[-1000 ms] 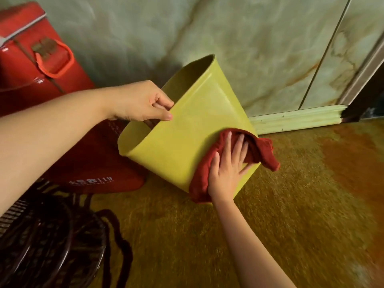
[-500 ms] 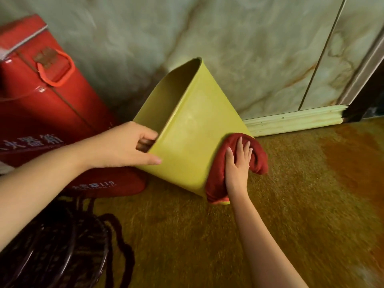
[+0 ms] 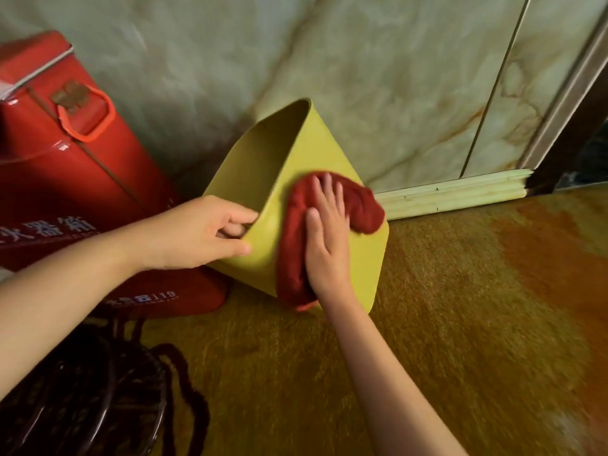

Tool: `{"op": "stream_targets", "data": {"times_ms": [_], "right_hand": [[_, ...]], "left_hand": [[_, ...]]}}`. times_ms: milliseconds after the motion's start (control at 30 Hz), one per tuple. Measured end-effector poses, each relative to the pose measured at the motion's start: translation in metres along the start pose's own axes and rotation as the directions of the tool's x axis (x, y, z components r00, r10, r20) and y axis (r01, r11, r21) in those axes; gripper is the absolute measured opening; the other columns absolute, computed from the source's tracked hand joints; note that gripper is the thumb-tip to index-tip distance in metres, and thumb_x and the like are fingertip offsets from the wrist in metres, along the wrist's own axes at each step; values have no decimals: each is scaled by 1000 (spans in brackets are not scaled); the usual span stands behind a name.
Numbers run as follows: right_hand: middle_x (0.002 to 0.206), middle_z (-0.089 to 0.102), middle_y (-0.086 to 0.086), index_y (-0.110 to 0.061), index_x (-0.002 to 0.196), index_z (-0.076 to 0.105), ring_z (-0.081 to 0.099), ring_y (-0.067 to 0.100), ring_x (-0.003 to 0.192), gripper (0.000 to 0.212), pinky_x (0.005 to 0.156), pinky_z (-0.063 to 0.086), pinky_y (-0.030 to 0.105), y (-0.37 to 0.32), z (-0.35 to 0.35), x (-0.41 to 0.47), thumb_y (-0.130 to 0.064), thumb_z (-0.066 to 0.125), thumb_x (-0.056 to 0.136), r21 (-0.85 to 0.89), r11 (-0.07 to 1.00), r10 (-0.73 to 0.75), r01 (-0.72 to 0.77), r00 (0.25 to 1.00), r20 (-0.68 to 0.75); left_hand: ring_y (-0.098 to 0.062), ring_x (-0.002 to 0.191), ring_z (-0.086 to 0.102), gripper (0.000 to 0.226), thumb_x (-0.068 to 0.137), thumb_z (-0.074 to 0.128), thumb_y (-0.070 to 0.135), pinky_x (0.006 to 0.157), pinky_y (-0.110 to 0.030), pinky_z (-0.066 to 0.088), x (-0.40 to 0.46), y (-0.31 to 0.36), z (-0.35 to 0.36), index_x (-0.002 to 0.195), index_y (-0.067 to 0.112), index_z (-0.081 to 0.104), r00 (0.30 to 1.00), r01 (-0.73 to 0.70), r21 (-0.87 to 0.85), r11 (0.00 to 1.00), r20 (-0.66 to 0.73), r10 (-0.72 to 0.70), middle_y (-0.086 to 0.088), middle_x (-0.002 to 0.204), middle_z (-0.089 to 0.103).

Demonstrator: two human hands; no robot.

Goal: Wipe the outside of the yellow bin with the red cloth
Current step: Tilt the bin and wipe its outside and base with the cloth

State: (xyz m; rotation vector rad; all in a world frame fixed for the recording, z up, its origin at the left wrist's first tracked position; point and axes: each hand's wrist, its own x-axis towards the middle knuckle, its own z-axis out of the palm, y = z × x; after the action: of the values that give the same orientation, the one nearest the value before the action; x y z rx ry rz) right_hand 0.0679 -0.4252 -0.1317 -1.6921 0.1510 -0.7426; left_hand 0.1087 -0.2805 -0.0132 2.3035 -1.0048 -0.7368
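Observation:
The yellow bin (image 3: 362,258) is tipped over on the floor with its open mouth turned to the left and up. My left hand (image 3: 197,233) grips its near rim, fingers inside, thumb outside. The red cloth (image 3: 296,232) lies bunched against the bin's outer side wall. My right hand (image 3: 329,235) presses flat on the cloth, fingers spread and pointing up the wall of the bin.
A red box (image 3: 65,179) with an orange handle and white characters stands at the left against the marbled wall (image 3: 378,77). A dark wire stool (image 3: 85,399) sits at the lower left. A pale skirting board (image 3: 454,192) runs right of the bin. Brown-orange floor (image 3: 477,307) spreads to the right.
The bin has tipped lower and turned, its base now facing me more. My left hand slid down the rim. My right hand moved the cloth left and up across the outer wall.

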Motion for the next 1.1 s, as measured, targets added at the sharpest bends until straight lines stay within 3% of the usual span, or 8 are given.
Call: {"op": "stream_targets", "data": {"times_ms": [100, 200, 400, 533, 667, 767, 933, 1100], "right_hand": [[151, 13, -18, -33, 141, 26, 0, 5, 143, 49, 114, -5, 33, -4, 7, 31, -39, 32, 93, -126, 985, -98, 115, 986, 132], [158, 6, 3, -25, 143, 22, -3, 20, 146, 50, 115, -1, 37, 41, -10, 30, -26, 37, 96, -199, 971, 158, -133, 981, 116], [159, -2, 5, -21, 145, 14, -6, 18, 145, 48, 118, -3, 36, 94, -46, -29, -27, 27, 98, -73, 807, 588, -586, 809, 11], [158, 6, -6, -26, 144, 18, 0, 8, 144, 49, 118, -1, 32, 65, -40, -51, -38, 26, 97, 29, 884, 466, -466, 885, 8], [152, 5, -18, -33, 143, 16, -3, -1, 142, 60, 114, -3, 16, 14, -26, -53, -52, 32, 88, 0, 991, 136, -136, 991, 1], [154, 2, -7, -26, 144, 13, -5, 9, 145, 80, 118, -1, 30, 0, -27, -47, -52, 54, 81, -202, 978, -63, 56, 998, -27], [155, 2, -6, -41, 140, 8, -6, 15, 145, 90, 113, 1, 57, 7, -37, -40, -66, 57, 69, -352, 934, -62, 60, 998, 5], [156, 6, -4, -39, 141, 13, -4, 14, 146, 82, 116, 6, 55, 9, -25, -44, -65, 52, 74, -303, 949, -95, 83, 995, -26]], "left_hand": [[-10, 73, 47, 25, 78, 57, 22, 68, -35, 43, 0, 0, -16, 92, 1, 59, 998, 50, 104, 993, 31, -53, -25, 77, 68], [-14, 73, 43, 15, 84, 59, 13, 66, -35, 38, -5, -5, -23, 98, 9, 63, 994, 96, 95, 991, 47, -101, -31, 83, 67], [2, 42, 36, 19, 84, 59, 10, 43, -11, 31, 8, 11, -16, 82, 29, 60, 998, 51, 199, 979, -33, -45, 16, 45, 60], [8, 32, 45, 23, 83, 57, 4, 36, -2, 30, 18, 33, -8, 96, 23, 62, 998, 56, 147, 988, -48, -49, 24, 45, 63], [-8, 52, 50, 17, 80, 58, 6, 51, -21, 38, 35, 54, -1, 94, 7, 66, 996, 67, 170, 983, -76, -55, -3, 70, 71], [-9, 55, 35, 8, 79, 58, 9, 50, -25, 23, 52, 67, 9, 82, 3, 55, 989, 38, 184, 982, -149, -11, -11, 68, 51], [8, 85, 56, 45, 73, 71, 20, 83, -17, 48, 20, 30, -10, 116, 19, 59, 999, 13, 280, 960, 36, -24, 10, 105, 67], [13, 59, 49, 8, 78, 64, 13, 56, -6, 37, -11, -7, -15, 79, 12, 71, 992, 113, 353, 929, -83, -90, -3, 68, 74]]}}
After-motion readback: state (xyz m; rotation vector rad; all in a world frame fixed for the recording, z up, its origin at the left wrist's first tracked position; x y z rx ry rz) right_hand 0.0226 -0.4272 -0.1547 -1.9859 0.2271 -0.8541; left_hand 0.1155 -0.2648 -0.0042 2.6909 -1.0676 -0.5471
